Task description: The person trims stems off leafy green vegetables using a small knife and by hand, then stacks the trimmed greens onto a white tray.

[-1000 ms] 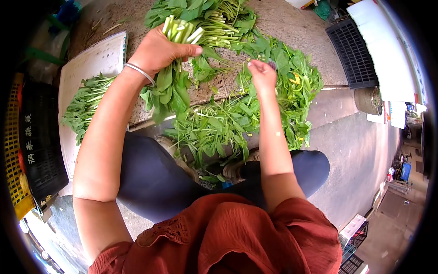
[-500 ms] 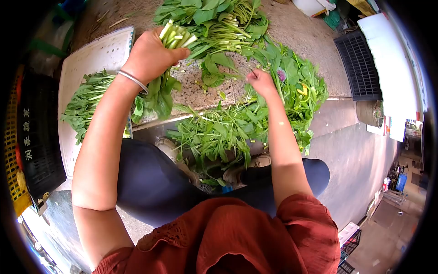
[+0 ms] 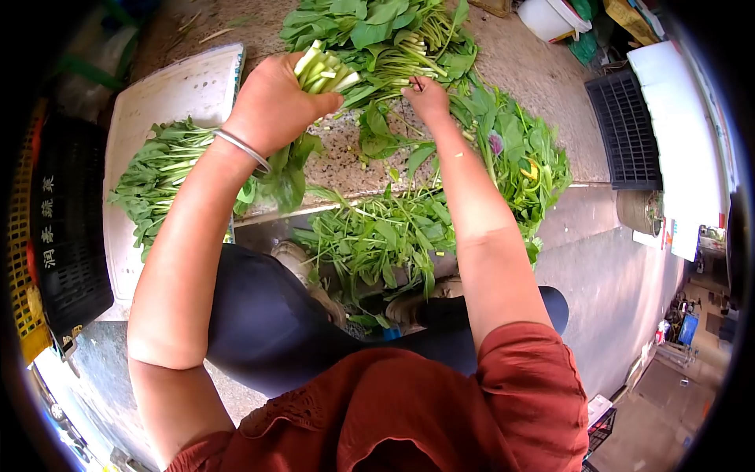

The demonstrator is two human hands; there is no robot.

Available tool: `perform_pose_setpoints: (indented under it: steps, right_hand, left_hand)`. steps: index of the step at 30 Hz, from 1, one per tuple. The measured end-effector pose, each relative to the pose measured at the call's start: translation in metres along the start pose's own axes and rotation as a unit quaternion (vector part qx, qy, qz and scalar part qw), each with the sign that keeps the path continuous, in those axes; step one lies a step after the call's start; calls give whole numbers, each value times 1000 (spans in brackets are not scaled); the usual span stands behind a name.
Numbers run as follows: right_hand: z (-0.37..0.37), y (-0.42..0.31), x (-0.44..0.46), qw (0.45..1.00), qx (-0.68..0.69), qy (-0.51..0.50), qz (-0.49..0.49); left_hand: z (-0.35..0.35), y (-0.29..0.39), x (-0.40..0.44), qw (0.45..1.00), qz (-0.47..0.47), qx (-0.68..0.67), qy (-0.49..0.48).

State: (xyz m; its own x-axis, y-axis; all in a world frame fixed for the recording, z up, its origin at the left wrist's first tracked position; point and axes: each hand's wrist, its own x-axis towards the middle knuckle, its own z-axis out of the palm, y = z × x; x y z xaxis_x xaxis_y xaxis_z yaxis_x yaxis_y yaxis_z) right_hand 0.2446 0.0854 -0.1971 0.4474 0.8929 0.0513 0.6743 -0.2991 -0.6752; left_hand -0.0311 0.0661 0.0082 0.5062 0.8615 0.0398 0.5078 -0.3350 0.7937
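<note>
My left hand (image 3: 275, 102) is wrapped round a bunch of leafy greens (image 3: 322, 71), cut pale stems up and leaves hanging below. Up and to its right, my right hand (image 3: 429, 98) is closed at the near edge of a large pile of greens (image 3: 393, 27), by the stem ends. A small dark thing shows at its fingertips, too small to name. Between my hands, a few loose leaves (image 3: 377, 134) lie on the speckled stone slab (image 3: 334, 169).
More greens (image 3: 157, 177) lie in a white foam tray (image 3: 126, 228) at left, beside a black crate (image 3: 75, 228). Loose greens (image 3: 519, 149) spread at right and above my feet (image 3: 377, 244). A black crate (image 3: 625, 130) and white bucket (image 3: 550, 17) stand farther right.
My right hand has moved up and left, from beside the loose greens to the stems of the far pile. My left hand still holds its bunch. The view has shifted slightly.
</note>
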Motion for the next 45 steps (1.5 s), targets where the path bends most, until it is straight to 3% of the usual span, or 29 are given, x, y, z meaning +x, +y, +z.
perform_pose_setpoints:
  steps: [8,10,11,13,17,19,25,26,28,34,36,38,42,45]
  right_hand:
    - [3,-14,-24,985,174,3,14]
    - [0,-20,-26,918,376,-44,120]
    - [0,-24,-28,918,377,-43,120]
    - [0,-29,-28,882,414,-38,220]
    - [-13,-40,-45,878,423,-42,222]
    - [-21,-37,-67,867,464,-67,172]
    - [-39,-1,-121,888,400,-16,225]
    - [-45,0,-124,888,401,-15,224]
    - [-70,-17,-133,886,446,1,129]
    - [-126,-68,-161,909,416,5,36]
    - [-139,-81,-169,915,403,-18,9]
    - [-144,-90,-174,913,408,-28,-9]
    - [-147,-98,-179,904,427,-27,-24]
    - [-148,-91,-179,897,441,-36,-19]
  left_hand:
    - [2,-8,6,1000,-1,9,11]
    - [4,-8,6,1000,1,4,10]
    - [4,-7,6,1000,4,-1,10]
    - [6,-7,7,1000,9,5,11]
    - [9,-13,9,1000,-2,18,11]
    - [9,-14,10,1000,7,20,8]
    - [14,-7,7,995,25,92,-34]
    - [15,-5,6,994,33,92,-43]
    - [16,3,3,995,15,89,-46]
    - [26,22,-2,984,61,126,-108]
    - [35,27,-5,984,65,84,-144]
    - [45,27,-6,968,39,-97,-230]
    - [49,31,-5,953,46,-120,-274]
    - [45,29,-3,962,12,-135,-235]
